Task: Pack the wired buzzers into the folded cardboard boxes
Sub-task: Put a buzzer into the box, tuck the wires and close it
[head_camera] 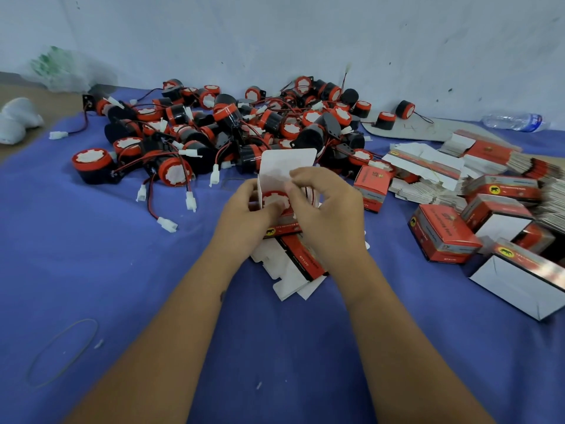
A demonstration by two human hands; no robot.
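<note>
My left hand (244, 209) grips the open cardboard box (282, 223) at the centre of the blue cloth (107, 255). My right hand (324, 206) pinches the buzzer (275, 199) seated in the box mouth. The buzzer pile (232, 127) lies behind, near the wall.

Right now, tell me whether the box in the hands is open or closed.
Open. The box has its white lid flap standing up, and the buzzer shows in its mouth between the left hand and right hand.

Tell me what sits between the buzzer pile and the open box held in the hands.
Head view: only bare blue cloth and trailing white connectors from the buzzer pile; the open box flap nearly reaches it.
</note>
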